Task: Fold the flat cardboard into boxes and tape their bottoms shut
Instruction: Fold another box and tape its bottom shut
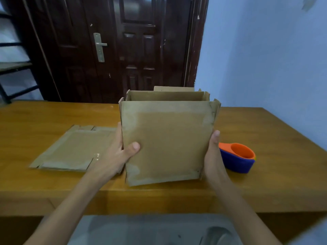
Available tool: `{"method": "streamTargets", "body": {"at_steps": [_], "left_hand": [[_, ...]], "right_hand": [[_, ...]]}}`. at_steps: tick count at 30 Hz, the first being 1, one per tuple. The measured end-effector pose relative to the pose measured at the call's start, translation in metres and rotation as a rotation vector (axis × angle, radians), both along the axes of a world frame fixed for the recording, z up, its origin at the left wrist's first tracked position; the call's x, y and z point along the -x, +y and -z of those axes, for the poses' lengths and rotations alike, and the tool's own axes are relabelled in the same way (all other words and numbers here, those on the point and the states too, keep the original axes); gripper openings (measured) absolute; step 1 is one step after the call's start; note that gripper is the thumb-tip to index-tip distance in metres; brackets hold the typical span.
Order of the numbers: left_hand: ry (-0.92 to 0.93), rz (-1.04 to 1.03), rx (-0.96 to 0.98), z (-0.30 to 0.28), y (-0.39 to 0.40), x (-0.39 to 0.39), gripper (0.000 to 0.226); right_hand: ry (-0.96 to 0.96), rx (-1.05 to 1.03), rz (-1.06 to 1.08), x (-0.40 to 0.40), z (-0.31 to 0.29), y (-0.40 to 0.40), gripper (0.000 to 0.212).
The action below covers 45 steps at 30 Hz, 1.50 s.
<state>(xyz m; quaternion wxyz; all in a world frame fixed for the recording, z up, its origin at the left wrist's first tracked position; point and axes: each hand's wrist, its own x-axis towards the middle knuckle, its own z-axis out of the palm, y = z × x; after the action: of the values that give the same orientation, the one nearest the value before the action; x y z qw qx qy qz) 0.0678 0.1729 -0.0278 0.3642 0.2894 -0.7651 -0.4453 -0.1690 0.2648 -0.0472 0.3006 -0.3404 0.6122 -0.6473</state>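
Right now we hold a cardboard box [168, 138] upright at the centre of the frame, its open top facing up and its lower edge near the front of the tabletop [265, 138]. Our left hand [116, 152] grips the box's left edge, thumb curled over the near face and fingers behind. Our right hand [213, 156] presses flat against the right side; its fingers are hidden behind the box, so we cannot tell how they lie. A flat cardboard sheet [70, 151] lies on the tabletop at centre left. An orange and blue tape dispenser [237, 158] sits just right of our right hand.
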Motion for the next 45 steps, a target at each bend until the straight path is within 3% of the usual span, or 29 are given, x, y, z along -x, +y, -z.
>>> {"method": "streamTargets", "body": {"at_steps": [1,4,6,12,15,17,20,24,26,29,34,41,45], "left_hand": [[-0.005,0.017,-0.016,0.004,0.001,0.002,0.12],[-0.229,0.074,-0.07,0.013,0.003,-0.001,0.051],[-0.315,0.088,-0.014,0.02,0.001,-0.004,0.063],[-0.263,-0.059,-0.077,0.026,-0.007,-0.004,0.067],[-0.217,-0.035,-0.141,0.03,-0.022,-0.008,0.102],[-0.199,-0.045,-0.178,0.031,-0.027,-0.01,0.105],[-0.156,-0.065,-0.179,0.028,-0.027,-0.007,0.098],[-0.056,-0.071,-0.202,0.029,-0.027,-0.007,0.107],[0.005,-0.087,-0.238,0.026,-0.024,-0.004,0.096],[0.058,-0.098,-0.266,0.026,-0.02,0.0,0.091],[0.06,-0.036,-0.283,0.032,-0.018,0.005,0.115],[0.124,-0.055,-0.357,0.038,-0.028,0.008,0.113],[0.251,-0.042,-0.42,0.042,-0.026,0.018,0.106]], "right_hand": [[0.006,-0.008,-0.018,0.002,0.003,0.001,0.054],[0.042,-0.095,-0.014,0.0,0.001,0.007,0.059],[0.01,-0.146,0.002,0.003,0.001,0.013,0.067],[-0.042,-0.24,-0.04,0.004,-0.004,0.016,0.076],[-0.076,-0.229,-0.081,0.005,-0.006,0.015,0.095],[-0.038,-0.236,-0.137,0.004,-0.005,0.016,0.104],[0.027,-0.204,-0.184,0.004,-0.001,0.015,0.086],[0.14,-0.069,-0.253,0.004,-0.001,0.013,0.06],[0.119,0.0,-0.268,0.006,0.003,0.013,0.064],[0.075,0.045,-0.265,0.005,0.006,0.011,0.087],[0.037,0.074,-0.232,0.009,0.007,0.007,0.079],[0.002,0.098,-0.266,0.017,0.024,0.007,0.08],[-0.018,0.132,-0.237,0.003,0.034,0.002,0.063]]}}
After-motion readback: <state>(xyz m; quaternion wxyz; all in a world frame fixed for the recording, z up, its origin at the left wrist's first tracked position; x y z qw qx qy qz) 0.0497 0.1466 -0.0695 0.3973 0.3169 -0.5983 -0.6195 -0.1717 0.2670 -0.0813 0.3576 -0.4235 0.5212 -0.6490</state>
